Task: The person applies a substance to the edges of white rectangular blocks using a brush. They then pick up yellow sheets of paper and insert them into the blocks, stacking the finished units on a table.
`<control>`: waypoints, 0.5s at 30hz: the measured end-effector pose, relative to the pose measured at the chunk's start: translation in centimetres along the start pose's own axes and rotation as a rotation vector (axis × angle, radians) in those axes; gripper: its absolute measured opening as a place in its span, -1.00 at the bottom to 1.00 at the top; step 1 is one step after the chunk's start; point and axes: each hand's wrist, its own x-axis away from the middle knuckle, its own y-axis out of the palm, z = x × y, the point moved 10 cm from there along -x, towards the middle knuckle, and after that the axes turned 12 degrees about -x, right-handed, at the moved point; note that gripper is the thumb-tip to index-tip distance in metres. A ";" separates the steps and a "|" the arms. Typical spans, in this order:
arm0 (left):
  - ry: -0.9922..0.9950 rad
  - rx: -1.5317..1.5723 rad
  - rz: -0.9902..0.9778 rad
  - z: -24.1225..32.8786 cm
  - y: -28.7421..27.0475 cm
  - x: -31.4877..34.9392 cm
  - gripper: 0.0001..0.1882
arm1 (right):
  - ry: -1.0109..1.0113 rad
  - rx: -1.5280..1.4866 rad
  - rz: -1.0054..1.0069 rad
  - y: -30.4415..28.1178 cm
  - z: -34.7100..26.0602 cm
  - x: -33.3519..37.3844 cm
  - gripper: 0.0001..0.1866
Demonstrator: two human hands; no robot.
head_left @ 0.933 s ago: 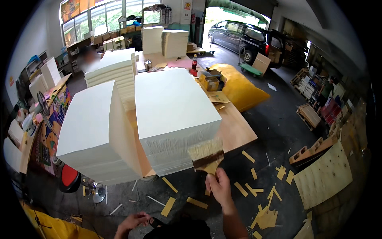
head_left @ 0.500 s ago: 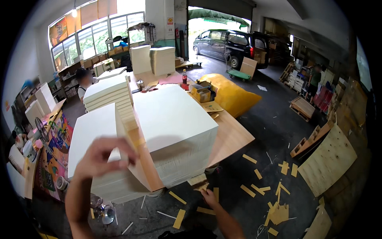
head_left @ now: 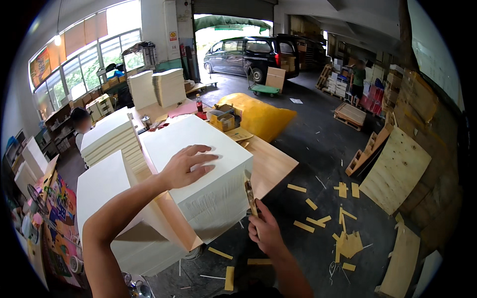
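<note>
A tall block of stacked white paper [head_left: 196,136] stands in front of me on a wooden board. My left hand [head_left: 186,166] lies on its top near the front, fingers spread and nothing held. In my right hand [head_left: 266,229], closed round the handle, is a flat brush [head_left: 250,194] with a worn, stained wooden body. The brush is upright, its tip at the block's near right corner; whether it touches the side is hard to tell. The block's front side looks wrinkled and shiny. Left of it, beneath my left forearm, stands another white paper stack [head_left: 102,184].
A bare wooden board [head_left: 273,161] juts out to the right. Yellow card strips [head_left: 229,278] litter the dark floor. Behind are a yellow box [head_left: 222,120], a cola bottle [head_left: 199,103] and a large yellow sack [head_left: 263,116]. One person [head_left: 79,124] is at the left, another far right.
My left hand has come down from the air onto the paper block's top. My right hand has raised the brush from low by the block's base to its right corner. The view has turned right.
</note>
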 end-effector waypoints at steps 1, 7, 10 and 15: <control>0.010 0.055 0.009 0.1 0.3 -0.1 -0.68 | 0.001 -0.028 0.019 0.8 0.4 -0.4 -0.34; 0.037 0.063 0.002 -0.1 0.5 0.2 -0.71 | -0.321 0.576 -0.144 5.0 9.6 3.3 -0.37; 0.029 0.062 -0.027 0.0 0.6 0.3 -0.73 | -0.349 0.615 -0.138 1.4 11.6 2.5 -0.40; 0.010 0.019 -0.031 -0.7 1.1 0.9 -0.73 | 0.006 -0.086 0.073 -0.5 7.2 -1.6 -0.41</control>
